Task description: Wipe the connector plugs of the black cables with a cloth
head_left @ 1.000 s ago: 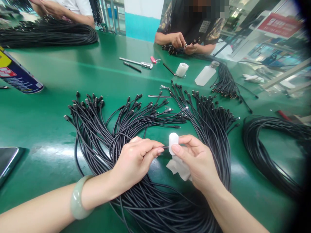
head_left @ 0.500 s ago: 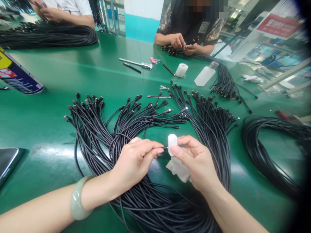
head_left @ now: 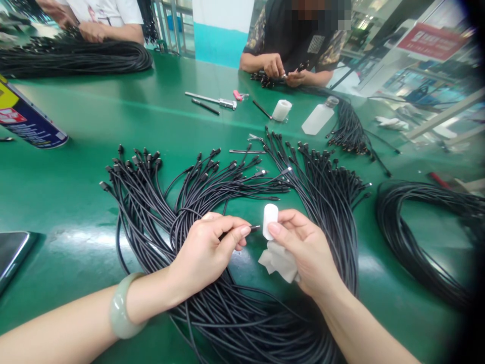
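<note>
My left hand [head_left: 212,253] pinches a black cable just behind its plug [head_left: 256,228], which points right. A small gap separates the plug tip from a white rounded block [head_left: 270,221], gripped between the thumb and fingers of my right hand [head_left: 308,253]. A crumpled pale cloth or tissue [head_left: 279,262] hangs below the block, tucked under the same hand's fingers. Beneath both hands lies a big bundle of black cables [head_left: 242,308], its connector ends fanned out at the left, middle and right. What my right palm covers is hidden.
On the green table [head_left: 76,202] stand a spray can [head_left: 34,119], a phone [head_left: 13,255], a caliper [head_left: 212,100], a white roll [head_left: 282,110] and a translucent bottle [head_left: 320,117]. Coiled cables [head_left: 394,237] lie at right. Two people work across the table, one with hands [head_left: 284,71] on cables.
The plug in my left hand has come away from the white block, and a gap now shows between them. My left hand has shifted slightly left; the block sits a little higher.
</note>
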Demonstrator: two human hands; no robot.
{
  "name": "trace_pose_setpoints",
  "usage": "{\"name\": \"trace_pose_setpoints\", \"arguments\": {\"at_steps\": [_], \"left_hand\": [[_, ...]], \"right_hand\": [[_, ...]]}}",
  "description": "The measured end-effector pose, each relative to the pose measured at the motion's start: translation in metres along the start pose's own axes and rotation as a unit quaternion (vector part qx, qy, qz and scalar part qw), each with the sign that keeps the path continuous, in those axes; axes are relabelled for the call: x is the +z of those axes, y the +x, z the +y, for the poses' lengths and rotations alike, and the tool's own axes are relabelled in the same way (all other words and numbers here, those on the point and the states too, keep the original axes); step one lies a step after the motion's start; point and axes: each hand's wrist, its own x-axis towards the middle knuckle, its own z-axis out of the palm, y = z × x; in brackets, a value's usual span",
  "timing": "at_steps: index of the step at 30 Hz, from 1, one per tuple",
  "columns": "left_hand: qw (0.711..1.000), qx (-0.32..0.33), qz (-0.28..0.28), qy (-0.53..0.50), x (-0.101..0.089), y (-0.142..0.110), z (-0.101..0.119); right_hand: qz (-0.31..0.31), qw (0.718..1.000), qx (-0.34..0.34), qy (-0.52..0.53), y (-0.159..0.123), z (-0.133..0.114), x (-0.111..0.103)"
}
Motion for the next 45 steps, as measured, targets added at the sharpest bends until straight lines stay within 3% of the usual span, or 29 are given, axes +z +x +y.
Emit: {"name": "trace_pose_setpoints", "arguments": {"at_steps": [14, 25, 35, 45], "left_hand": [[1.000, 0.001, -0.002, 0.006, 0.0001, -0.0001, 0.0013], [0.998, 0.056, 0.016, 0.031, 0.0003, 0.0015, 0.0041], [0.998, 0.049, 0.009, 0.041, 0.0005, 0.0004, 0.0032], [0.997, 0.057, 0.009, 0.042, 0.0014, -0.0007, 0.0009]], "right_hand": [[0.001, 1.000, -0.005, -0.012, 0.0020, 0.0005, 0.0015], [-0.001, 1.000, 0.012, -0.019, 0.0020, -0.0010, 0.0025], [0.024, 0.999, 0.019, -0.036, -0.0028, -0.0048, 0.0077], [0.000, 0.999, 0.029, -0.020, 0.0002, -0.0005, 0.0021]]}}
